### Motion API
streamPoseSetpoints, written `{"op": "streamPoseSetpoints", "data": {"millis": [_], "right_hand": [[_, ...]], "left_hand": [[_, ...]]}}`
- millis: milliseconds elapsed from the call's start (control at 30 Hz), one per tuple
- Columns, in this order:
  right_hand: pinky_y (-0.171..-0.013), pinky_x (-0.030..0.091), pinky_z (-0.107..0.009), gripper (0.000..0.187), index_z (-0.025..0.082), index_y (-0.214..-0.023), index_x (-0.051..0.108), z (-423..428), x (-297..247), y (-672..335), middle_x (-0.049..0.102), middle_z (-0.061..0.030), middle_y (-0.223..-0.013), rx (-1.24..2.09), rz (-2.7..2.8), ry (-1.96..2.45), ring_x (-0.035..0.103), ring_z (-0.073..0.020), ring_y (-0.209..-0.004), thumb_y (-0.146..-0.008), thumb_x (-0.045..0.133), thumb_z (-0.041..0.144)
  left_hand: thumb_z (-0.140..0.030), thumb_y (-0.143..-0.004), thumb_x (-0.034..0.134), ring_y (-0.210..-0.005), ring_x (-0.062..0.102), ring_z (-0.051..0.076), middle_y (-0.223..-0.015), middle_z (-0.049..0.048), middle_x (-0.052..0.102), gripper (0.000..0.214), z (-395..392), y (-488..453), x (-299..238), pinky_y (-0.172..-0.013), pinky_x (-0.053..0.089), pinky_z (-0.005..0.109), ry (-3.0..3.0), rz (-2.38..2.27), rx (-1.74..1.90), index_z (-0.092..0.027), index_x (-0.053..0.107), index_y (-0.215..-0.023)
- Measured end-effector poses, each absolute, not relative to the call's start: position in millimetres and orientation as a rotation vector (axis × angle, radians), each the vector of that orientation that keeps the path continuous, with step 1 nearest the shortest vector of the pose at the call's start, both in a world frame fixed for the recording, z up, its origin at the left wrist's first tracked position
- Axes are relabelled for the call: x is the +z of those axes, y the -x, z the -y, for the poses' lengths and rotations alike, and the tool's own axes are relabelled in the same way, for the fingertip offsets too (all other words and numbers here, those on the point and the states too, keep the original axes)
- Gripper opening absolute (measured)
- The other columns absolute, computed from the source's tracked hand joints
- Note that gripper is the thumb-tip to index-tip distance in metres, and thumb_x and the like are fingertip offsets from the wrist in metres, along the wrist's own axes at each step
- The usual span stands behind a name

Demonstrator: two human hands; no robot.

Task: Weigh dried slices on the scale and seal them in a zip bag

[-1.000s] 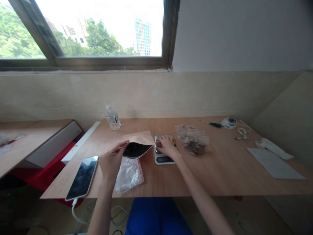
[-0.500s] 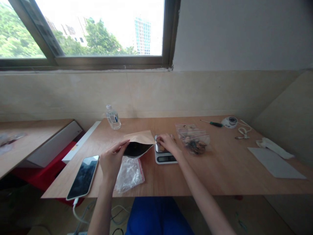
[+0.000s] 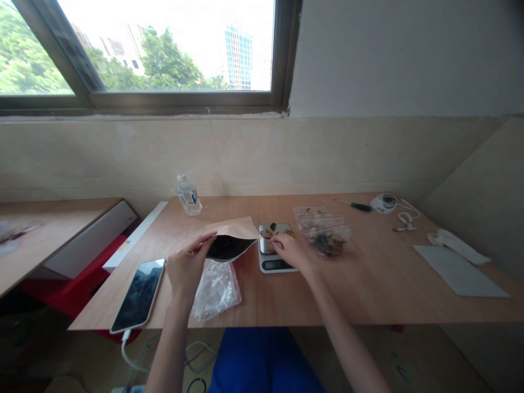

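Observation:
My left hand (image 3: 189,261) pinches the edge of a brown paper pouch (image 3: 235,227), whose dark mouth gapes toward me. Just right of the pouch sits a small digital kitchen scale (image 3: 266,265) with several brown dried pieces (image 3: 268,231) on its metal plate. Over the plate is my right hand (image 3: 289,251), its fingers bent together at the pieces; whatever is between the fingertips is too small to make out. A clear zip bag (image 3: 216,292) lies under and in front of the pouch. Filled zip bags (image 3: 323,232) of dried brown pieces lie right of the scale.
A phone (image 3: 138,295) on a charging cable lies at the left front edge. A water bottle (image 3: 189,195) stands at the back left. At the back right are a screwdriver (image 3: 361,207) and a white dome camera (image 3: 385,203); a grey sheet (image 3: 458,271) lies farther right.
My right hand has shifted slightly right and toward me over the scale plate, uncovering more of the brown pieces. My left hand and the pouch stay nearly still.

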State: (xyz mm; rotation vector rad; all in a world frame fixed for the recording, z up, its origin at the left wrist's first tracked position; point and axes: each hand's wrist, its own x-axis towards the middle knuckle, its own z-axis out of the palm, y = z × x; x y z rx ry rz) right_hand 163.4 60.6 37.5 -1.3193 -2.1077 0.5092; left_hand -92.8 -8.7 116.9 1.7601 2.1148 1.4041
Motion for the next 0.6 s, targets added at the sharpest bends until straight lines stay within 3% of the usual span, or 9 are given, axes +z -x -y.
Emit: {"op": "streamPoseSetpoints", "data": {"millis": [167,367,467,600], "right_hand": [[-0.080,0.045,-0.031,0.021,0.016,-0.090,0.067,-54,53,-165,0.068,-0.0079,-0.092,0.530,2.056,1.277,0.061,-0.0189,-0.090,-0.084,0.047,0.014],[-0.069,0.046,-0.024,0.020,0.017,-0.089,0.064,-13,109,-144,0.064,-0.0036,-0.084,0.660,1.819,0.896,0.060,-0.0136,-0.079,-0.088,0.044,0.015],[-0.079,0.047,-0.024,0.023,0.018,-0.093,0.063,9,133,-123,0.065,-0.0027,-0.090,0.809,2.000,0.701,0.061,-0.0123,-0.086,-0.090,0.041,0.014],[-0.092,0.044,-0.033,0.027,0.012,-0.102,0.062,16,129,-90,0.064,-0.0111,-0.106,0.562,2.344,0.899,0.056,-0.0194,-0.105,-0.088,0.039,0.008]], "left_hand": [[-0.039,-0.078,0.062,-0.076,0.069,0.015,-0.080,-0.0053,0.074,0.019,8,93,118,-0.060,0.043,0.020,-1.751,-2.144,1.385,-0.033,0.073,-0.092],[-0.040,-0.077,0.063,-0.075,0.069,0.015,-0.076,-0.0054,0.074,0.019,9,88,117,-0.058,0.042,0.020,-1.730,-2.193,1.324,-0.035,0.073,-0.093],[-0.039,-0.078,0.063,-0.074,0.069,0.014,-0.075,-0.0058,0.073,0.018,11,84,117,-0.058,0.042,0.019,-1.754,-2.150,1.290,-0.035,0.072,-0.093],[-0.038,-0.078,0.063,-0.071,0.068,0.014,-0.076,-0.0050,0.074,0.018,14,79,115,-0.057,0.042,0.019,-1.778,-2.142,1.282,-0.035,0.073,-0.093]]}}
